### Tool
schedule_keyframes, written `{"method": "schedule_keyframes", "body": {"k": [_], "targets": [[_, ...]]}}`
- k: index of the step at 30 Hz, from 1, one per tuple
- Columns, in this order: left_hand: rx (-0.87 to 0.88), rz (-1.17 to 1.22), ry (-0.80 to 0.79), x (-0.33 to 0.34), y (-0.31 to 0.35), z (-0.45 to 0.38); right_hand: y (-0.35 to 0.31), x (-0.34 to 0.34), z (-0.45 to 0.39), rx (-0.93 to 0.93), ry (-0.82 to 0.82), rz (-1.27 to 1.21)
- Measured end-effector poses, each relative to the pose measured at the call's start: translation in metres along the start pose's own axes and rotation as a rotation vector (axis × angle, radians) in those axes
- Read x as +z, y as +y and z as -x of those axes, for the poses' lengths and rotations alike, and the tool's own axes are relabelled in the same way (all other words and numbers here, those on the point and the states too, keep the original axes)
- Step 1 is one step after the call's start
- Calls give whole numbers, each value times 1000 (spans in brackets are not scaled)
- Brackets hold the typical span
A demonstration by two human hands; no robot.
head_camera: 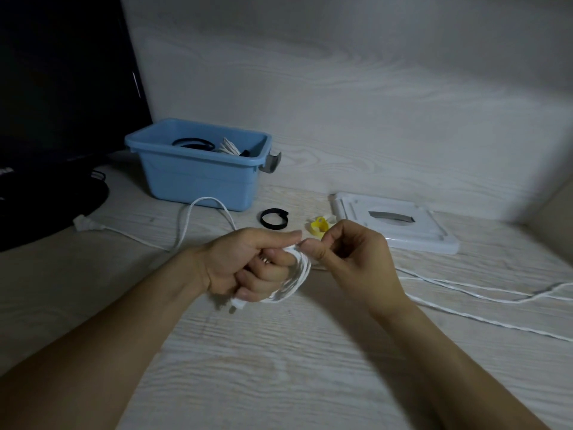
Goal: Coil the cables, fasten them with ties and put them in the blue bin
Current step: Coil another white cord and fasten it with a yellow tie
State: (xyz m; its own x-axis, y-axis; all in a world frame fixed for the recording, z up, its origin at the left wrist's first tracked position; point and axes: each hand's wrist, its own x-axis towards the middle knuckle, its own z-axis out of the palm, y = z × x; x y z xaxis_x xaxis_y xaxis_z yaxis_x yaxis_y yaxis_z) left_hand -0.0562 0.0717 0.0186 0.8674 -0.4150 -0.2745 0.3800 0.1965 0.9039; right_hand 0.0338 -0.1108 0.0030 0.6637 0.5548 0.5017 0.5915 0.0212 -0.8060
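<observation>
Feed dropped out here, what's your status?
Left hand grips white cable coil; right hand pinches it. Slack trails right. Black tie free. Nothing blocking blue bin.

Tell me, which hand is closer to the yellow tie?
Right. The right hand sits just in front of the yellow tie, nearly touching it. The left hand, holding the white coil, is farther to the tie's left.

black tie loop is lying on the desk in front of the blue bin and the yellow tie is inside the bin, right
Not quite. The black tie loop does lie on the desk in front of the blue bin, but the yellow tie is on the desk too, just right of the loop, as the head view shows.
</observation>
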Motion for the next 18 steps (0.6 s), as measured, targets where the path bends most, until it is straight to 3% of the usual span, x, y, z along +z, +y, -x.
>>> {"method": "schedule_keyframes", "body": {"k": [6, 12, 18], "targets": [[317, 418, -13, 1, 4, -3, 9, -4, -5, -37, -32, 69], [687, 809, 310, -3, 14, -2, 19, -3, 0, 88, -253, 238], [736, 649, 509, 6, 14, -9, 12, 10, 7, 54, -485, 307]]}}
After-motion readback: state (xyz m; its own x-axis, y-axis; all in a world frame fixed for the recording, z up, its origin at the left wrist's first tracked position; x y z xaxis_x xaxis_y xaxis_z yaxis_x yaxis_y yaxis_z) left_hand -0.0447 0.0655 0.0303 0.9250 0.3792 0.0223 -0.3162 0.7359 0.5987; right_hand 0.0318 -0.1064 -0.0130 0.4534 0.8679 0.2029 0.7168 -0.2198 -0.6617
